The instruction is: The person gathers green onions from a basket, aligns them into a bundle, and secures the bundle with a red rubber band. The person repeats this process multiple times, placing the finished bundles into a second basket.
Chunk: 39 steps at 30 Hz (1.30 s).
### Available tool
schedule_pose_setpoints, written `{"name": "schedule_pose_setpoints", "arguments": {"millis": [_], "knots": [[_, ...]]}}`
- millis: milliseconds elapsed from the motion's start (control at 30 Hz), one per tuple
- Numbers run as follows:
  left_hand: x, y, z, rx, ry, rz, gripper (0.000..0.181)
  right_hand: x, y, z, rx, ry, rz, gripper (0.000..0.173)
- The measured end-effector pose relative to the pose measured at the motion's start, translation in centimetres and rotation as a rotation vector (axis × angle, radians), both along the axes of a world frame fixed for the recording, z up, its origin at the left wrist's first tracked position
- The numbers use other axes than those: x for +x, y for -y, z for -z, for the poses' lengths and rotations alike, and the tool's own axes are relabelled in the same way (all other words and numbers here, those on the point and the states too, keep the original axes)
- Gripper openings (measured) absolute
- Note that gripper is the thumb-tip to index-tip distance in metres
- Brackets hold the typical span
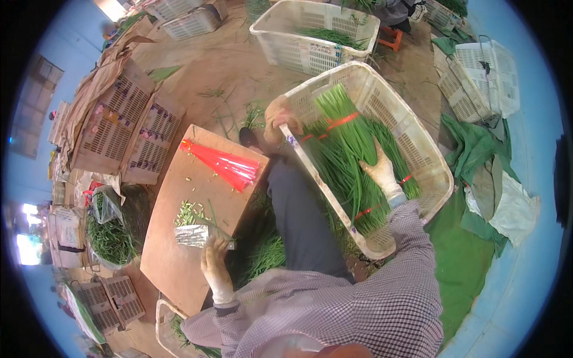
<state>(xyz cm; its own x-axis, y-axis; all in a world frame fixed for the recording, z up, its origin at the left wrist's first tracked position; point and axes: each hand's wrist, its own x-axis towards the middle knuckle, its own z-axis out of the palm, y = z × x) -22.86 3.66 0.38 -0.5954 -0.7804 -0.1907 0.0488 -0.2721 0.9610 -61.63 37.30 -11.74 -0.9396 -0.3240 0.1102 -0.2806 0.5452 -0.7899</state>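
Note:
My gloved right hand [380, 170] reaches into a white plastic crate [320, 181], its spread fingers against a bundle of green stalks [344, 121] bound with a red tie. More bundles with red ties [369, 210] lie beneath it. My gloved left hand [215, 257] rests at the edge of a wooden board [174, 264], by a foil-wrapped object [192, 236] with a metal end; its grip is unclear. Cut stalk pieces [189, 213] lie beside that object, and a fan of red plastic ties [224, 164] lies farther up the board.
A second white crate [313, 56] with greens stands beyond. Covered crates [109, 121] and a bag of greens [107, 232] stand left. Green cloth [461, 259] lies right. Loose stalks [268, 257] lie below the board. A person [396, 13] sits at the top.

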Motion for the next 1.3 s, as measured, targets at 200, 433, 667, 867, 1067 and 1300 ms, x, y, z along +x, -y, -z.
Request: {"name": "schedule_pose_setpoints", "arguments": {"millis": [200,433,667,867,1067,1300], "knots": [[0.2,-0.4,1.1,0.028,0.168,-0.065,0.046,-4.4,3.7,10.2,0.415,-0.019,0.122,0.107],[0.4,-0.7,4.1,0.106,0.228,-0.111,0.050,-6.0,9.4,17.4,0.587,0.082,-0.030,0.103],[-1.7,-1.4,4.3,0.134,0.219,-0.088,0.049,-6.5,9.6,18.1,0.726,0.140,-0.067,0.110],[1.0,-0.5,4.8,0.103,0.174,-0.013,0.051,-5.7,1.6,10.2,0.806,0.331,-0.309,0.090],[3.7,-0.5,7.1,0.174,0.173,-0.067,0.052,3.0,-2.4,1.8,0.854,-0.060,0.032,0.033],[5.1,0.1,9.6,0.136,0.069,-0.181,0.048,19.8,22.2,-8.8,-0.131,-0.221,-0.666,0.024]]}}
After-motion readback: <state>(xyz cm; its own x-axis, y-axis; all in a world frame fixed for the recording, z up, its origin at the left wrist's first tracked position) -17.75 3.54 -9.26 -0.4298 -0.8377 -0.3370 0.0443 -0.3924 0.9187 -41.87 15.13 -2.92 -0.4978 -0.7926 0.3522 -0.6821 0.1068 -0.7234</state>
